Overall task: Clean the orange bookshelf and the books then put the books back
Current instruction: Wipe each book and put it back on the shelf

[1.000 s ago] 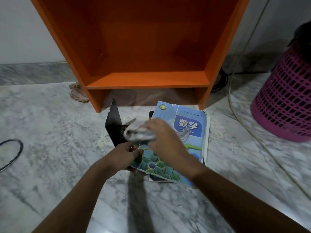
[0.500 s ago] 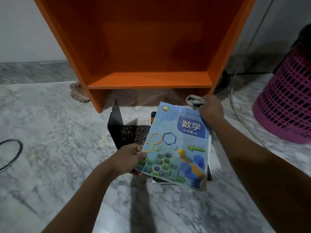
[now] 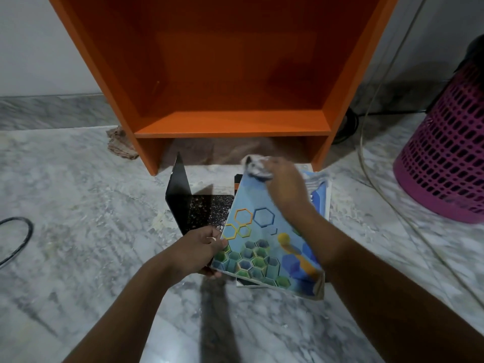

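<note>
The orange bookshelf [image 3: 230,127] stands on the marble floor against the wall, and its lower compartment holds nothing. In front of it my left hand [image 3: 201,251] grips the near left corner of a blue book with a hexagon cover [image 3: 259,247], tilted above other books [image 3: 323,203] stacked on the floor. My right hand [image 3: 284,187] holds a crumpled grey cloth [image 3: 255,166] against the book's far edge. A black book [image 3: 188,205] lies open beside the stack, one cover standing up.
A pink perforated basket [image 3: 445,163] stands at the right. A thin cable [image 3: 387,200] runs across the floor beside it. A brownish rag [image 3: 119,144] lies by the shelf's left foot. A black cable loop [image 3: 18,239] is at the far left.
My right hand with the cloth swept from the book's near left part to its far right corner, then back left along the far edge. The left hand kept its hold.
</note>
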Demonstrator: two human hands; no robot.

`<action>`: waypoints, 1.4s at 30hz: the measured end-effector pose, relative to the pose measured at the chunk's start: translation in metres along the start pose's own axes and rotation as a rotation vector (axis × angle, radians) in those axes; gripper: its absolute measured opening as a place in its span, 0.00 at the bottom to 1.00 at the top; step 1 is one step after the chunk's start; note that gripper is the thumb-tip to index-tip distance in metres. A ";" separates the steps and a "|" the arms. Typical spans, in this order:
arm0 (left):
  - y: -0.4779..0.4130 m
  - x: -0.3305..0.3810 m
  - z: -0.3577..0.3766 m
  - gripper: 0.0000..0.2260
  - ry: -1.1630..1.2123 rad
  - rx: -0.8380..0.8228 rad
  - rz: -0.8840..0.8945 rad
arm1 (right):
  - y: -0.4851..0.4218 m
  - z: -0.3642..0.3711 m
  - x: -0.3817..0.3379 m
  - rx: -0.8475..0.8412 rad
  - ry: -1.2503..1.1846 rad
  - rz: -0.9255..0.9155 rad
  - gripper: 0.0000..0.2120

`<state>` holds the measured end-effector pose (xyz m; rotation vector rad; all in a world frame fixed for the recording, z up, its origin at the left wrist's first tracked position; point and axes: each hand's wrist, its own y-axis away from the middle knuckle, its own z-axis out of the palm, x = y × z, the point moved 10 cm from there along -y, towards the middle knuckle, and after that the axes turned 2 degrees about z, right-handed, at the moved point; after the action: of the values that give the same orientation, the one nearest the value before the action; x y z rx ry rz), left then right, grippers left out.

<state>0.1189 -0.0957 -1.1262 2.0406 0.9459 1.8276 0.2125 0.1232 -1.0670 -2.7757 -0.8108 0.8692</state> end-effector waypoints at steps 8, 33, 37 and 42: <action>0.006 -0.007 -0.005 0.15 0.157 0.055 -0.103 | 0.003 -0.072 0.059 0.208 -0.116 0.280 0.16; -0.014 -0.002 0.005 0.11 0.000 0.057 -0.028 | 0.042 -0.091 0.085 0.122 -0.176 0.309 0.16; -0.014 -0.002 0.004 0.11 0.016 0.072 -0.011 | 0.021 -0.056 -0.015 -0.039 -0.299 0.017 0.23; -0.011 -0.002 0.002 0.13 0.013 0.085 0.001 | 0.024 0.015 -0.054 -0.250 -0.011 -0.198 0.23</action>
<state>0.1172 -0.0885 -1.1346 2.0807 1.0433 1.8324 0.1781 0.0741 -1.0589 -2.8312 -1.2510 0.7973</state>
